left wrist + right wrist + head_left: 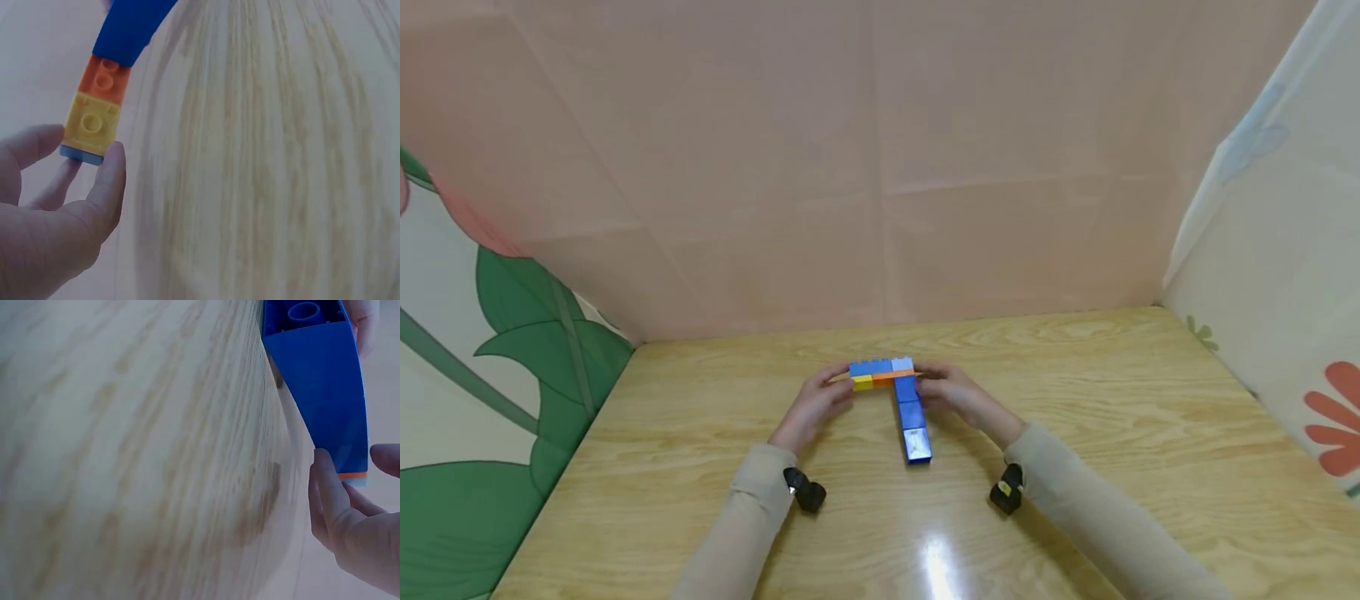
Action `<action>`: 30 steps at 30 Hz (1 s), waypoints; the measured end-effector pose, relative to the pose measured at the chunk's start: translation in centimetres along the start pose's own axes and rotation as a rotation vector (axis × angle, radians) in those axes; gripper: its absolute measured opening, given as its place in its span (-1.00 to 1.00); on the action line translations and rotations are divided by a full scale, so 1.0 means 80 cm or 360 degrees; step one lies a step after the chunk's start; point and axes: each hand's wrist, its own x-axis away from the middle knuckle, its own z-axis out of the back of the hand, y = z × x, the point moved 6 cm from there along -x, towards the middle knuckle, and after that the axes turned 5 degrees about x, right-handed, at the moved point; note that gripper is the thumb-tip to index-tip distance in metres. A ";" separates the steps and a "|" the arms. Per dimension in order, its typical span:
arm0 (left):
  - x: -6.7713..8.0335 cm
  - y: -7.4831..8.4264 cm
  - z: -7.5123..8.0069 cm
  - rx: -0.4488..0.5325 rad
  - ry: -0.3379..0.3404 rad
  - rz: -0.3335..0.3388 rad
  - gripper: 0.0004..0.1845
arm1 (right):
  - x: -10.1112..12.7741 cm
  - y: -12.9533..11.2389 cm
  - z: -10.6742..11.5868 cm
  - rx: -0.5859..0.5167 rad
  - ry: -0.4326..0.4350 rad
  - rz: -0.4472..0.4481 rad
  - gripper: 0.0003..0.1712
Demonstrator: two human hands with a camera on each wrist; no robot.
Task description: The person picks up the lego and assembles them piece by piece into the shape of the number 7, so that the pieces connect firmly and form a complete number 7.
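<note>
In the head view, an L-shaped build of toy building bricks (pixel 912 416) is between the two hands. Blue and light blue bricks (pixel 871 367) with studs form its far bar, and orange and yellow bricks (pixel 862 382) lie along the bar's near side. A column of blue bricks extends from the right end toward the person. The left hand (pixel 812 406) pinches the bar's left end, thumb and fingers either side of the yellow brick (pixel 91 122). At the corner, the right hand (pixel 961 397) grips the build, with fingers (pixel 331 481) against the blue column (pixel 331 394).
The build is over a wood-grain table (pixel 1060 375). Behind stands a pinkish cloth backdrop (pixel 880 167); printed side panels with leaves (pixel 572 358) and a red flower (pixel 1337 417) flank the table. Small black cameras (pixel 808 493) are strapped at both wrists.
</note>
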 end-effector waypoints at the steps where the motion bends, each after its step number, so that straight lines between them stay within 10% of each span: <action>1: 0.000 -0.001 0.001 -0.0006 0.0002 0.0002 -0.50 | 0.000 0.000 -0.001 0.0003 -0.0009 0.0000 -0.34; 14: -0.013 -0.005 0.000 -0.0299 0.0112 -0.0041 -0.58 | -0.007 0.009 -0.003 0.0046 0.0080 -0.0190 -0.36; 30: -0.008 -0.005 0.001 -0.0294 0.0081 0.0054 -0.54 | 0.006 0.005 -0.002 -0.0023 0.0066 -0.0165 -0.42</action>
